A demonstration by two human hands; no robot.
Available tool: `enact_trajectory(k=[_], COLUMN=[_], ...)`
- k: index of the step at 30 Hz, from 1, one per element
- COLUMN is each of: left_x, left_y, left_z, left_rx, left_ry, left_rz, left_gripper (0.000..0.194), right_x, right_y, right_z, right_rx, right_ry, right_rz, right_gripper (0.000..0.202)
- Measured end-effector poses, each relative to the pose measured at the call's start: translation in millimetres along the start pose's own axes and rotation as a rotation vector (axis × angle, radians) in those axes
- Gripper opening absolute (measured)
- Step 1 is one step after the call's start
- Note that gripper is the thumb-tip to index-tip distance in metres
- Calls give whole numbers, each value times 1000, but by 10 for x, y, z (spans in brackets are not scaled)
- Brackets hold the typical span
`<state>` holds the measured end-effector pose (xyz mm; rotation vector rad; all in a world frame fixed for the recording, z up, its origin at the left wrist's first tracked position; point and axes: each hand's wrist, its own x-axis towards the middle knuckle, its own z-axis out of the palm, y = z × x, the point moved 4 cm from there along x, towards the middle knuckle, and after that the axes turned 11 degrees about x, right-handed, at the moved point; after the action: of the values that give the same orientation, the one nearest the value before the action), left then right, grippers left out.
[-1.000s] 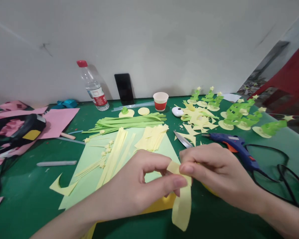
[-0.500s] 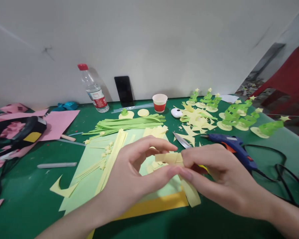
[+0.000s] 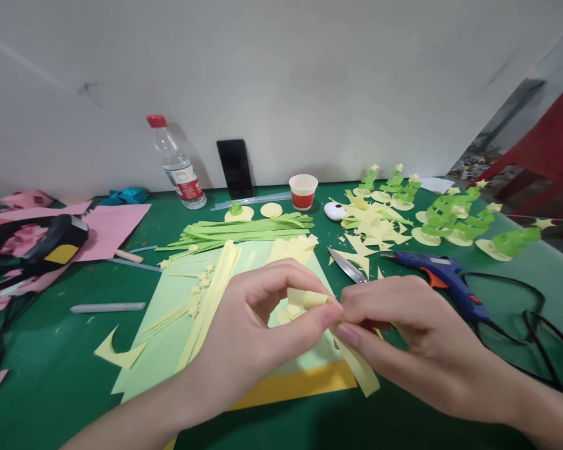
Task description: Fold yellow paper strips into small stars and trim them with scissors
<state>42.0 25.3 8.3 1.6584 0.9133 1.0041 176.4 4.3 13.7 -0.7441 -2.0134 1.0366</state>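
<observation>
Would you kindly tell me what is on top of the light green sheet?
Long pale yellow strips, small yellow stars and shorter yellow pieces lie on the sheet. The left hand hides part of it, so anything behind that hand cannot be seen.

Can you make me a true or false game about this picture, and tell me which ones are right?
1. The left hand and right hand both hold a pale yellow paper strip. True.
2. The bottle's cap is blue. False: the bottle has a red cap.
3. The glue gun lies on the green table. True.
4. The paper cup stands to the left of the phone in the picture. False: the paper cup is to the right of the phone.
5. The green paper spiral farthest right has a star at its tip. True.
</observation>
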Motion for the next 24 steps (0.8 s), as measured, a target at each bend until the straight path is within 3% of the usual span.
enact_trajectory(k=[6, 12, 20, 24], left_x=[-7, 0, -7, 14], left_y=[-72, -82, -48, -37], left_z=[-4, 5, -41, -33], left_rx=[-112, -183, 22, 3], left_ry=[-36, -43, 64, 34], left_rz=[-78, -58, 3, 26], left_gripper=[15, 11, 21, 15], right_x=[16, 5, 42, 27], right_y=[40, 55, 77, 83], right_z=[-5, -8, 38, 39], right_rx=[102, 195, 245, 244], right_ry=[-44, -38, -110, -102], right_rz=[137, 200, 308, 310], right_gripper=[36, 32, 32, 33])
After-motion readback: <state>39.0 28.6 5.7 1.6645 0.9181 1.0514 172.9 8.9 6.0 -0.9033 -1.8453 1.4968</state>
